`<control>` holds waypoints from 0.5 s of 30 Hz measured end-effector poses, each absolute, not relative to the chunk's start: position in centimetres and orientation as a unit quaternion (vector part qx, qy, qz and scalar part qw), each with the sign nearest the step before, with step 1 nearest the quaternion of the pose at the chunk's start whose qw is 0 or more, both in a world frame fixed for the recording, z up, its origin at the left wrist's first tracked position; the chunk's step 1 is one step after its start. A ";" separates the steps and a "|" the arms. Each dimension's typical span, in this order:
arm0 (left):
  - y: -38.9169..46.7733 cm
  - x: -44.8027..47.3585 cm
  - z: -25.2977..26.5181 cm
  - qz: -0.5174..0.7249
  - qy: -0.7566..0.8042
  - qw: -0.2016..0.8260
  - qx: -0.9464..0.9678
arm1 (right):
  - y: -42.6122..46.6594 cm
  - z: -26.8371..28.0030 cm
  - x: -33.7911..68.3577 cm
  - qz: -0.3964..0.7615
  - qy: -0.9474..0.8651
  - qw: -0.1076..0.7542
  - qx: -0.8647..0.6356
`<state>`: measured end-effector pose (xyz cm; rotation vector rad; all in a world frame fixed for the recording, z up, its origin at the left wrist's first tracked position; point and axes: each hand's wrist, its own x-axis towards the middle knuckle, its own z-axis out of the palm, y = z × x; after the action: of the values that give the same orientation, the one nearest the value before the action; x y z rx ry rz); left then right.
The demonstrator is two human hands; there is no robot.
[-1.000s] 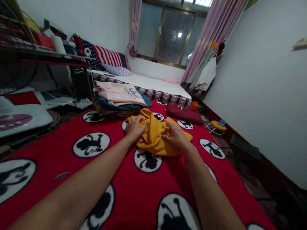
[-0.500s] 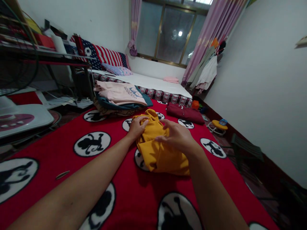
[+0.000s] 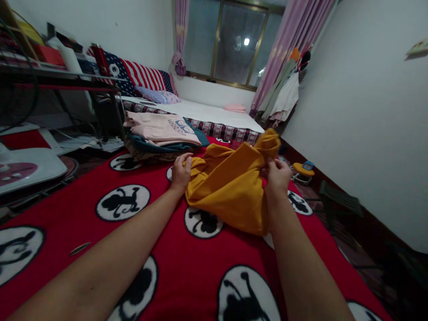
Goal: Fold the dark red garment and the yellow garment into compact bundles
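A mustard-yellow garment (image 3: 230,187) is stretched between my two hands above the red blanket (image 3: 174,267). Its exact kind does not show. My left hand (image 3: 182,171) is closed on the garment's left end, low over the blanket. At the other end, my right hand (image 3: 277,174) grips the cloth with curled fingers and holds it raised, a bunched part sticking up above the fist. Between them the fabric hangs in slanting folds. The maroon folded garment behind is mostly hidden by the yellow cloth.
Folded clothes, a pink printed top (image 3: 163,127) uppermost, lie stacked beyond my left hand. A white-topped bed (image 3: 207,107) stands under the window. A cluttered desk (image 3: 67,80) is at the left; a yellow stool (image 3: 302,168) and a dark folding stool (image 3: 341,198) stand at the right.
My right hand has closed on the yellow garment and pulled it up and to the right, spreading it out of its bunched heap. My left hand has shifted slightly left.
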<state>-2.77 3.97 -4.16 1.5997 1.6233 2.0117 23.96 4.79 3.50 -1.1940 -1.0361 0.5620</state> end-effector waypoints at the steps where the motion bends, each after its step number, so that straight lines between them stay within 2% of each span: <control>1: 3.9 -2.8 -4.0 0.655 0.544 0.023 0.523 | 5.5 3.7 25.3 0.250 -0.376 0.721 -0.526; 3: 3.6 -2.5 -3.7 0.637 0.556 -0.010 0.534 | 6.3 3.9 27.2 0.240 -0.280 0.771 -0.519; 6: 3.0 -1.6 -3.1 0.599 0.544 -0.002 0.588 | 6.2 4.0 27.6 0.215 -0.357 0.747 -0.519; 8: 2.6 -0.6 -2.8 0.558 0.524 0.049 0.642 | 5.6 3.9 26.7 0.232 -0.495 0.671 -0.500; 11: 2.1 0.7 -2.4 0.459 0.526 0.134 0.704 | 4.8 3.2 25.1 0.281 -0.669 0.487 -0.486; 13: 1.8 1.2 -2.2 0.383 0.537 0.161 0.734 | 4.5 2.3 24.5 0.245 -0.729 0.375 -0.518; 15: 1.5 1.3 -1.7 0.314 0.525 0.201 0.765 | 4.5 1.3 24.4 0.153 -0.749 0.307 -0.567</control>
<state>1.34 1.48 -1.69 2.1370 1.4667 0.8757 24.45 4.48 1.31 -1.5010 -1.9804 0.4036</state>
